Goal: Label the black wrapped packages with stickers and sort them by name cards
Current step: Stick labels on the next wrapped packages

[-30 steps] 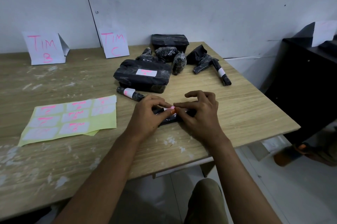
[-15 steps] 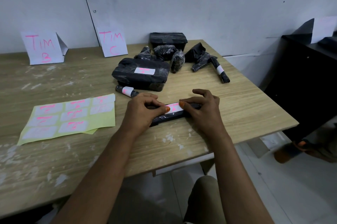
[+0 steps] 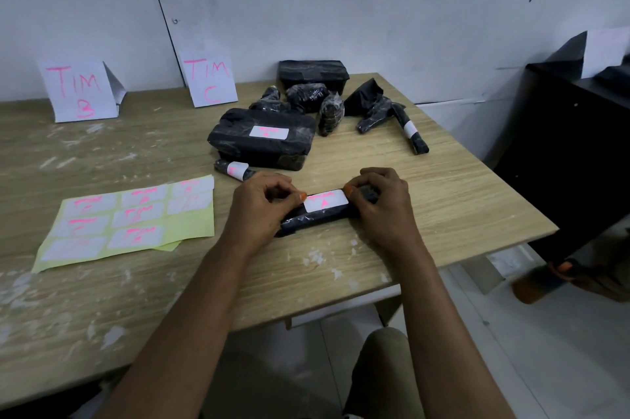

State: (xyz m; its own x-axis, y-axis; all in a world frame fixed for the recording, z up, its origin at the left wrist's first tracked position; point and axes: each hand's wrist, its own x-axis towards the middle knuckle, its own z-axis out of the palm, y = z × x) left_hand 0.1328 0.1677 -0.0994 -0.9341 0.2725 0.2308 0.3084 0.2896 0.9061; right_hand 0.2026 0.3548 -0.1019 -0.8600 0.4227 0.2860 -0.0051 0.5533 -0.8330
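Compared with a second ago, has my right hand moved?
Yes. The right hand has slid right along the long package, away from the sticker sheet; its thumb now presses the right end of the sticker.

Both ends of the long package hidden under the hands. Pink writing on the sticker sheet too blurred to read. Sandalled foot cut off at the right edge.

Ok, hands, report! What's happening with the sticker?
Left hand and right hand pressing white sticker onto long black package. Sticker lying flat. Nothing in the way.
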